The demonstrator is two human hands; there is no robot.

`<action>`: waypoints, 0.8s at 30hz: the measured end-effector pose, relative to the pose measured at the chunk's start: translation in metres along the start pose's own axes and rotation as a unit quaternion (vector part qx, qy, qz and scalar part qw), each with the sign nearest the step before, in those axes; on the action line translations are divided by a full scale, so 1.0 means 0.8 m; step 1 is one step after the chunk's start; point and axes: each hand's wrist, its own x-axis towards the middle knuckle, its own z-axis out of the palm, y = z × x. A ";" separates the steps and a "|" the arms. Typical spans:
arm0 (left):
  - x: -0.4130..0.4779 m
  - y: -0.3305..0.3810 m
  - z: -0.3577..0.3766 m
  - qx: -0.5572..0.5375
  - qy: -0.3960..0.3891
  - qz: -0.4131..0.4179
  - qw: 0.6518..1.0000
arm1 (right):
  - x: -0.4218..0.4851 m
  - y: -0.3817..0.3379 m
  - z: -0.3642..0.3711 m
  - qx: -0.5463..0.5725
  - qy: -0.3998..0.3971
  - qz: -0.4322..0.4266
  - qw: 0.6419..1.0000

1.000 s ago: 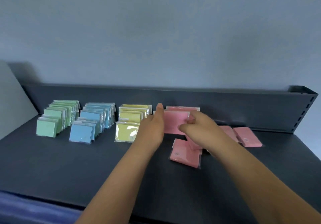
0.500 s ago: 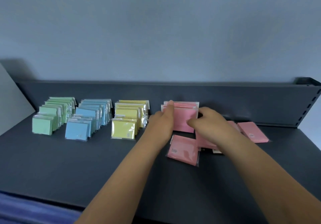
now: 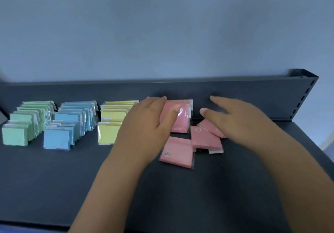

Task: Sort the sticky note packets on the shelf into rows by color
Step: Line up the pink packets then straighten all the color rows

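We saw a matte dark shelf [image 3: 54, 187] w/ a slotted metal back lip [image 3: 253, 95] and a pale blue wall [image 3: 162, 33] behind. The packets were flat rectangular pads in glossy clear plastic sleeves.

3 sorted rows ran front-to-back: green row [image 3: 27, 122], blue row [image 3: 72, 122], yellow row [image 3: 112, 120], L to R. Each packet stood on edge, face toward us, long axis left-right. They overlapped too much for an exact count per row.

Right of yellow, close to the back lip, stood the pink upright packets [image 3: 180, 120], approx 3 layers at the top edge, same facing. The L hand [image 3: 144, 129] pinched them, thumb across the front face, fingers over the top-left corner.

In front & to the right lay the loose pink packets [image 3: 178, 153], 3 visible, flat. The nearest sat roughly square to the shelf; the other 2 overlapped on a diagonal. The R hand [image 3: 240, 122] hovered over those, fingers straight & spread, holding nothing. Whether it touched them we couldn't tell.
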 end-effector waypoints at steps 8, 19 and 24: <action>-0.026 0.017 0.017 0.118 -0.054 0.034 0.991 | -0.044 0.053 -0.008 -0.030 0.059 -0.042 0.997; -0.057 -0.002 0.026 0.043 -0.081 0.033 0.995 | -0.089 0.069 0.016 -0.043 0.095 -0.018 0.994; -0.065 -0.052 -0.006 0.016 -0.073 0.052 0.996 | -0.112 0.040 0.029 -0.026 0.135 0.030 0.990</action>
